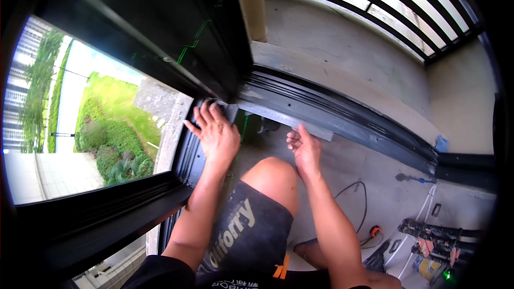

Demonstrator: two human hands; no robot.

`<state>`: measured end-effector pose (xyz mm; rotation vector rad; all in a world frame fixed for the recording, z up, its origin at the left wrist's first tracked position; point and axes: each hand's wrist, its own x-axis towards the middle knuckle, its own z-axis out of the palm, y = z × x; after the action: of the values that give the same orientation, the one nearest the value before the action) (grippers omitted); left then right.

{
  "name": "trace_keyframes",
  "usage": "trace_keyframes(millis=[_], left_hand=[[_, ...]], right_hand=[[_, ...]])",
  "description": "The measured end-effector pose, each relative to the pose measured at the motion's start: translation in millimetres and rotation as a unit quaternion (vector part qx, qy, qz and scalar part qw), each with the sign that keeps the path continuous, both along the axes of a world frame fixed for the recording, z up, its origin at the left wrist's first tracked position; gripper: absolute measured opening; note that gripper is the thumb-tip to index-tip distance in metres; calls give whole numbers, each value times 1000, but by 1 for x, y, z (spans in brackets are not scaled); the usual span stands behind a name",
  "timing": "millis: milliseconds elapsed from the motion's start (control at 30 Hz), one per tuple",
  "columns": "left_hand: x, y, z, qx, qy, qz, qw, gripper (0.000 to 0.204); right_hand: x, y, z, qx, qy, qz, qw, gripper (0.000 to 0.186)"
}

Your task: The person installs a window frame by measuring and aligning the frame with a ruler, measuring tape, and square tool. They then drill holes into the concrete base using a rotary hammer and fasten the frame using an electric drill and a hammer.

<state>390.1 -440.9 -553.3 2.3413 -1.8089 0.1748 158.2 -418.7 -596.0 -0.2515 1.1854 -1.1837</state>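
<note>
My left hand (217, 136) lies with its fingers apart at the corner of the dark window frame (191, 155), near where the bottom rail meets the side. A flat light-grey metal strip (267, 112) runs along the inner edge of the grooved sill track (332, 101). My right hand (306, 152) pinches the strip's lower edge near its right end, with the other fingers curled. Whether the strip is loose or attached cannot be made out.
A dark window panel (155, 32) rises at the upper left. Beyond the track stand a concrete ledge (342, 37) and black railing bars (375, 0). On the floor at right lie a black cable (365, 203), an orange round object (375, 230) and dark tools (441, 238). My bent knee (273, 176) is between my arms.
</note>
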Motion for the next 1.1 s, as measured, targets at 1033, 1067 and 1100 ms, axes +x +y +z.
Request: trace_keyframes(millis=[1033, 1067, 1100], left_hand=[[3, -1, -11, -7, -56, -9, 998, 84], [3, -2, -11, -4, -61, -4, 998, 84], [3, -2, -10, -10, -59, -8, 998, 84]], right_hand=[[-650, 93, 128, 82, 380, -404, 828, 59], [-635, 101, 112, 93, 380, -411, 824, 62], [-615, 109, 92, 109, 379, -415, 820, 66]])
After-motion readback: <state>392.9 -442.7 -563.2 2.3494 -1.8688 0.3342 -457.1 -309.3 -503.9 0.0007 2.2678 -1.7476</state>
